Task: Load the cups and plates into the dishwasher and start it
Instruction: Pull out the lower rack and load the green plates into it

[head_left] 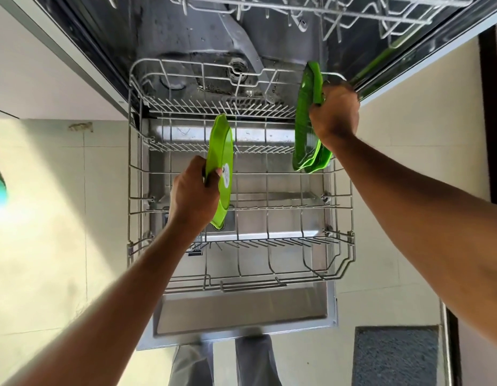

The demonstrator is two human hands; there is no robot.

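Both forearms reach out from close under the camera, over the dropped dishwasher door (241, 316) and the pulled-out lower rack (241, 285). From where one stands, the loading looks barely begun. The left hand (193, 196) pinches a single green plate (223, 162) by its rim, thumb on the near face, holding it on edge over the middle of the rack. Its lower edge dips among the wires, though I cannot tell whether it is seated between tines. The right hand (335, 112) is curled round the top edge of a small stack of green plates (305, 121), also on edge, at the rack's far right side; how many there are is hard to count. No plate stands in the rack on its own, so every plate in sight has yet to be slotted in. The upper rack (297, 12), as much of it as shows, holds nothing, and no cups are anywhere in view. I would judge that the cups remain to be fetched and placed, then the rack pushed in, the door shut and the machine started.
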